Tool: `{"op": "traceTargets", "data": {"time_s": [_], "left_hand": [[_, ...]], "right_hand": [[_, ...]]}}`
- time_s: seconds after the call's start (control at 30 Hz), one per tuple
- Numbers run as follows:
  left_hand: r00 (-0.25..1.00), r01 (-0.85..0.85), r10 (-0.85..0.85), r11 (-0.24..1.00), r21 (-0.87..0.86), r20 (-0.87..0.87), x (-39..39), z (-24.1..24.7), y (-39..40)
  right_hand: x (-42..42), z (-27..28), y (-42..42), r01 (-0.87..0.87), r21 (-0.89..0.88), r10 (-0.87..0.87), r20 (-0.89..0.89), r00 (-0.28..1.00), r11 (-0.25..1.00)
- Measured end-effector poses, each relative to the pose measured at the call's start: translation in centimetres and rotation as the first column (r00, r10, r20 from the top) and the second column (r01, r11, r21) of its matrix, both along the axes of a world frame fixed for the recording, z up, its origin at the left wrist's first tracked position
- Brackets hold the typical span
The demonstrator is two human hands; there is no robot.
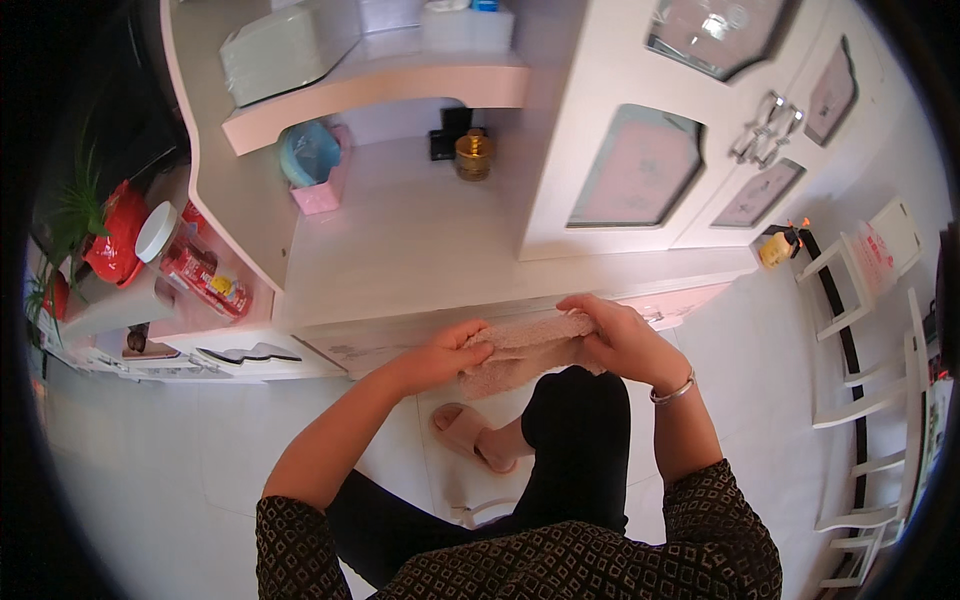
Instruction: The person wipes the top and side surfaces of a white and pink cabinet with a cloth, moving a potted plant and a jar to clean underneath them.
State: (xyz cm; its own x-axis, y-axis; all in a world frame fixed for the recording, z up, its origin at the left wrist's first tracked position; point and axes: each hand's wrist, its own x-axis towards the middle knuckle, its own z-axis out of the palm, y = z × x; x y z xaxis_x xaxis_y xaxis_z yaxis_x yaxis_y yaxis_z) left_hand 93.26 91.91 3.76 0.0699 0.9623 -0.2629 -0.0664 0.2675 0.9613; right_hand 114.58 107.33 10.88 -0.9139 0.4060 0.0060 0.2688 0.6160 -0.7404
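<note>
A pink fluffy cloth (525, 352) is stretched between my two hands, in front of the low cabinet's front edge and above my knee. My left hand (454, 352) grips its left end, the thumb lying on top. At the right end, my right hand (619, 337) pinches the folded cloth between thumb and fingers; a silver bracelet is on that wrist. Beyond the hands is the white cabinet top (405, 247). A pink box (319, 196) with a blue round container (309, 154) stands at its back left, and a gold lidded jar (474, 155) beside black items (450, 135) at the back.
A curved pink-edged shelf (375, 97) overhangs the cabinet top. To the left stand a clear jar with a white lid (199, 266) and a red pot with a plant (116, 240). Tall cabinet doors (637, 165) rise at right; a yellow spray bottle (778, 249) and white chairs (862, 405) lie beyond.
</note>
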Motion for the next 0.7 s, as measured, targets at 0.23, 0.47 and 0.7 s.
{"op": "traceTargets", "data": {"time_s": [0.23,0.47,0.7], "left_hand": [[0.706,-0.002,0.252,0.935,0.354,-0.662,3.9,5.1,5.4],[-0.103,0.431,0.631,0.725,0.537,-0.769,6.5,2.6,10.5],[0.183,0.285,0.395,0.855,0.433,-0.9,8.4,1.3,12.3]], "right_hand": [[3.9,-0.9,5.2,0.218,0.458,-0.169,-0.146,0.975,0.862],[4.3,-4.0,10.8,0.33,0.851,0.011,-0.367,0.93,0.408],[3.3,-7.1,9.8,0.32,0.672,-0.162,-0.288,0.944,0.668]]}}
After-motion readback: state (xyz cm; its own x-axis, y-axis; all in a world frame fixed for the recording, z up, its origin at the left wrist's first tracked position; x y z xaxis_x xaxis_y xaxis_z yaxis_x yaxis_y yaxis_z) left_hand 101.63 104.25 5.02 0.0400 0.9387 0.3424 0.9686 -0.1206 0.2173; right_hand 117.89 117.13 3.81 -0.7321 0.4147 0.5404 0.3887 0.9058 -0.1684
